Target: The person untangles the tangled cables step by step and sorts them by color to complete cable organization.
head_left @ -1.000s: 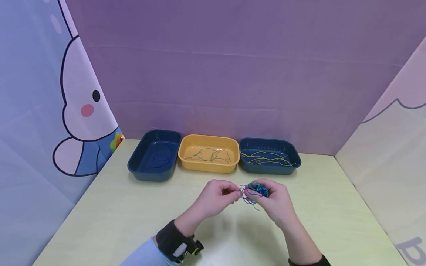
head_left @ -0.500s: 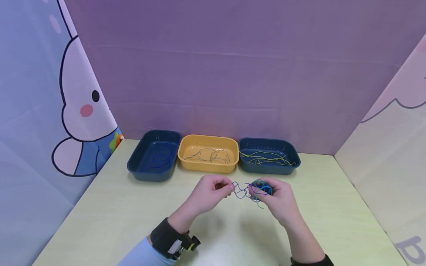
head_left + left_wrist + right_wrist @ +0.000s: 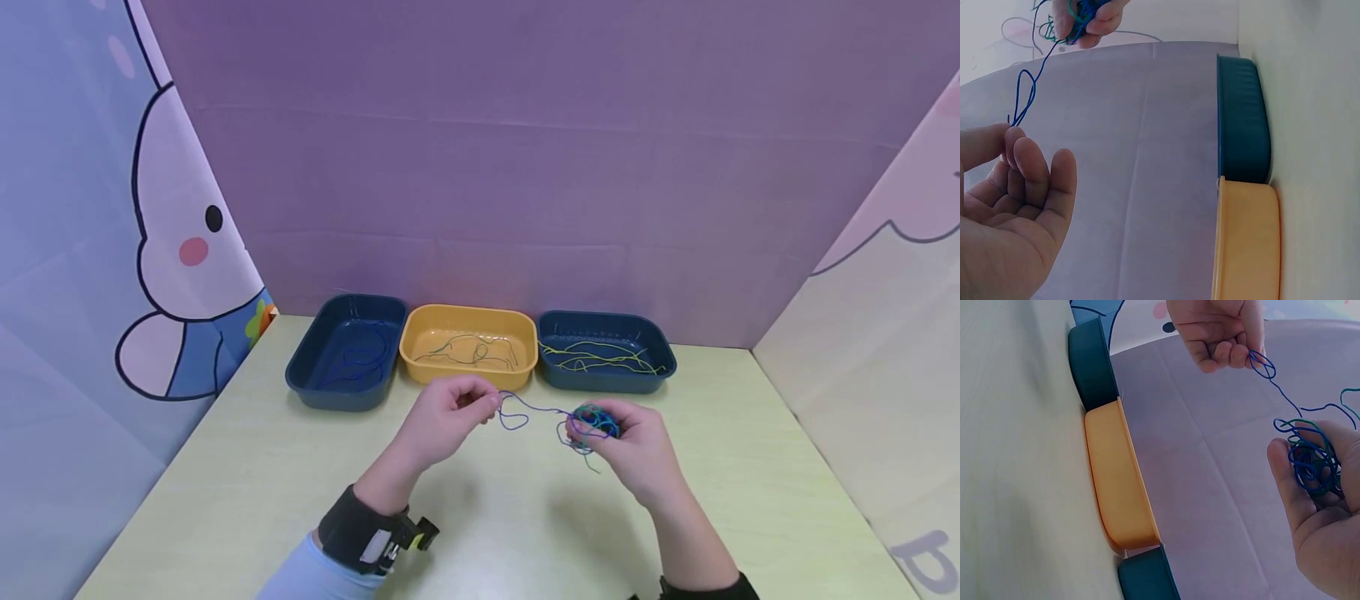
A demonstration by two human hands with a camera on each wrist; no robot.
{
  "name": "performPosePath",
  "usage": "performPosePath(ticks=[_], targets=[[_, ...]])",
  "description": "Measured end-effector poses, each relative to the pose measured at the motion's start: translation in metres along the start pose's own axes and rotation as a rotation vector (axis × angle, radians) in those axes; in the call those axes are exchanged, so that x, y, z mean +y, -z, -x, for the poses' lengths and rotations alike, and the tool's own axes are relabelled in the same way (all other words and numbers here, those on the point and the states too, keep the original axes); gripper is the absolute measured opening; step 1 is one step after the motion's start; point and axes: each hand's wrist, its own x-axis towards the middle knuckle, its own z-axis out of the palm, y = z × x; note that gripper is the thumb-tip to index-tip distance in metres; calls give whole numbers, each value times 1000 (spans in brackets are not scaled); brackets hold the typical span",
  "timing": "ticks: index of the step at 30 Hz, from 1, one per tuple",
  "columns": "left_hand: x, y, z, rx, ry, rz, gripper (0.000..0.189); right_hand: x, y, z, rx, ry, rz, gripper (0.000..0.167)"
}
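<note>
My right hand [image 3: 637,450] holds a tangled bundle of blue and green strings [image 3: 596,421] above the table, with loose loops hanging below the thumb. Between thumb and index finger my left hand [image 3: 446,421] pinches a blue string [image 3: 513,417]. That string runs across the gap to the bundle. In the left wrist view the pinched blue string [image 3: 1025,94] forms a narrow loop just above the fingertips. The right wrist view shows the bundle [image 3: 1313,462] resting against the curled fingers, green strands mixed among the blue.
Along the back of the table [image 3: 517,533] stand three trays. The left dark blue tray [image 3: 300,367] has blue strings in it, the yellow tray [image 3: 468,378] green ones, and the right dark blue tray [image 3: 607,381] yellow ones. A purple backdrop [image 3: 480,167] rises behind.
My left hand has moved left and slightly away from me, drawing a length of blue string out of the bundle. The right hand has shifted a little to the right, still gripping the bundle.
</note>
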Motion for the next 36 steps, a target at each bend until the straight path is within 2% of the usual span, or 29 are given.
performPosePath(ticks=[3, 7, 12, 17, 21, 36], targets=[[1, 7, 0, 53, -17, 21, 13, 1, 0, 0, -16, 11, 8, 17], [4, 19, -1, 177, -14, 64, 14, 2, 4, -2, 1, 16, 28, 17], [6, 42, 0, 324, 24, 101, 18, 1, 14, -3, 75, -9, 68, 16], [4, 63, 1, 423, 49, 97, 21, 0, 23, -3, 137, -37, 70, 17], [4, 66, 0, 435, 46, 113, 22, 0, 24, -4, 136, -35, 59, 17], [-5, 58, -5, 414, 87, 92, 22, -1, 21, -4, 116, -58, 53, 16]])
